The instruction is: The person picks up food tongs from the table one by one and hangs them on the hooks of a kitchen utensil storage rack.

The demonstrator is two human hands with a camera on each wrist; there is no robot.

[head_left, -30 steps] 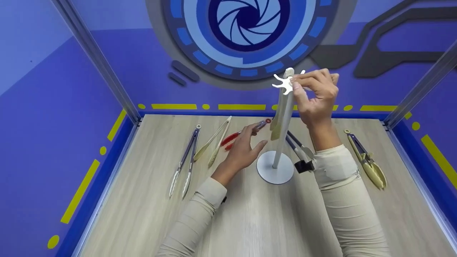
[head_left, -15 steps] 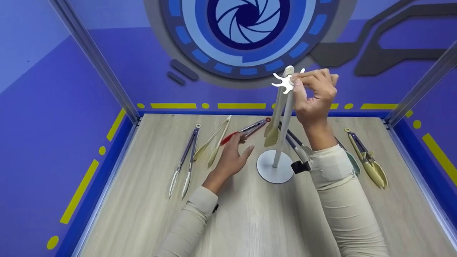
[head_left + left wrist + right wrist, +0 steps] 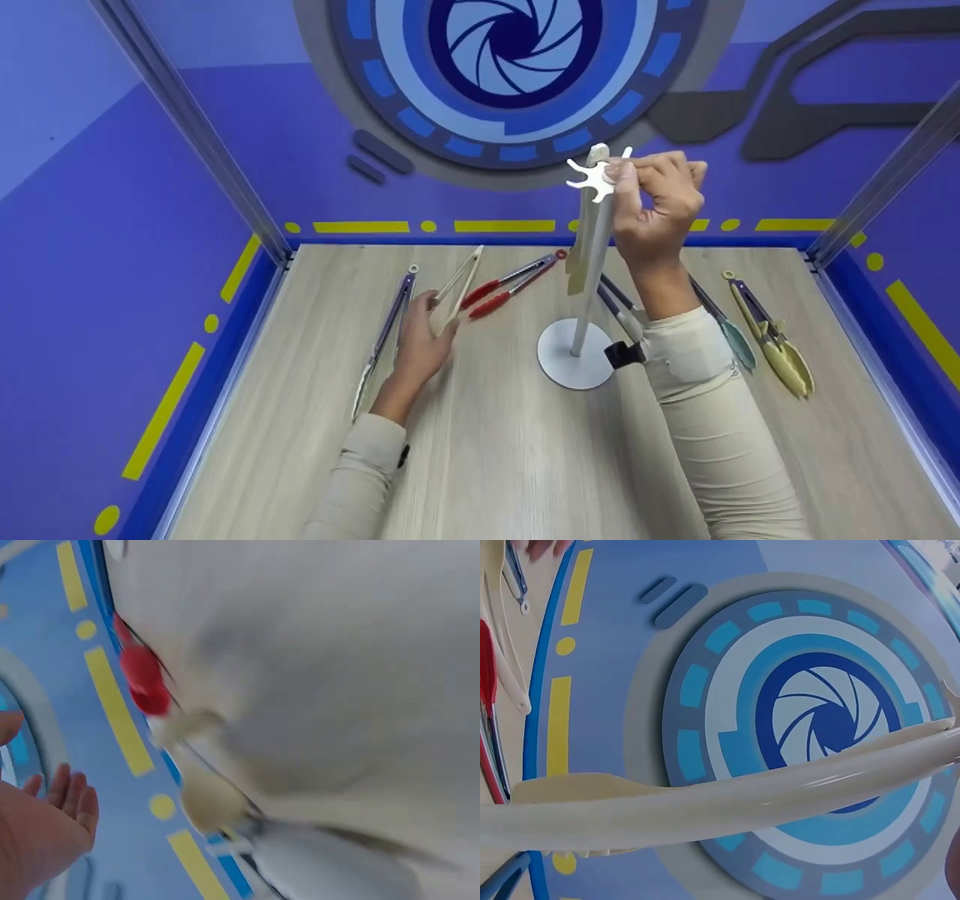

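My right hand (image 3: 660,206) pinches the white, star-shaped hook top (image 3: 595,180) of an upright stand between thumb and fingers. A pair of beige tongs (image 3: 577,277) hangs from this top, behind the pole (image 3: 589,277). The pole and the hanging tongs (image 3: 585,786) cross the right wrist view. My left hand (image 3: 424,345) reaches low over the table with its fingers spread. It overlaps the lower ends of cream tongs (image 3: 469,281) and part of metal tongs (image 3: 397,307) on its left. The left wrist view is blurred, with the hand (image 3: 45,829) at its edge.
Red-tipped tongs (image 3: 495,292) lie left of the stand's round base (image 3: 559,352). To the right are grey-tipped tongs (image 3: 622,304), green-tipped tongs (image 3: 731,334), partly behind the right forearm, and yellow-green tongs (image 3: 780,352). Blue walls (image 3: 240,150) enclose the table.
My left hand has moved left, away from the red tongs to the cream tongs. The hanging tongs have swung slightly. My right hand keeps its pinch on the hook top.
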